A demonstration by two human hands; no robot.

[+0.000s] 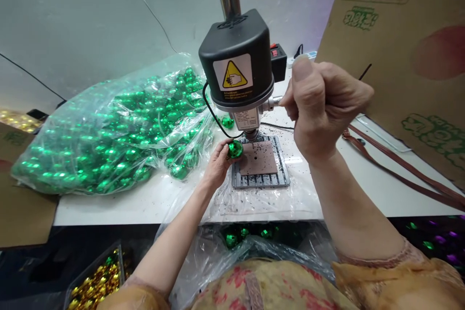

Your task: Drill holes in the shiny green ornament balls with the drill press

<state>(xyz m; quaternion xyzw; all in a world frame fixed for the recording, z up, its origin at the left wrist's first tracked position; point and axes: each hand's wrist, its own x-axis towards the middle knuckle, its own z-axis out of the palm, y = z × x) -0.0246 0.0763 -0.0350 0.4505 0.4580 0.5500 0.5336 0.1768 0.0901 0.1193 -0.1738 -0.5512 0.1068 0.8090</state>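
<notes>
A green faceted ball (235, 149) sits at the fingertips of my left hand (219, 163), pinched between thumb and fingers, by the left edge of the slotted base plate (260, 183) on the white table (127, 210). My right hand (319, 101) curls closed on the drill press's metal handle (277, 101), hiding its grip. The chuck (251, 133) is partly obscured under the black housing (236, 58), whose yellow triangle label (232, 73) shows a hand; its small print is illegible. A bag of green balls (109, 131) covers the table's left side; the right-hand carton (395, 58) is cut off.
</notes>
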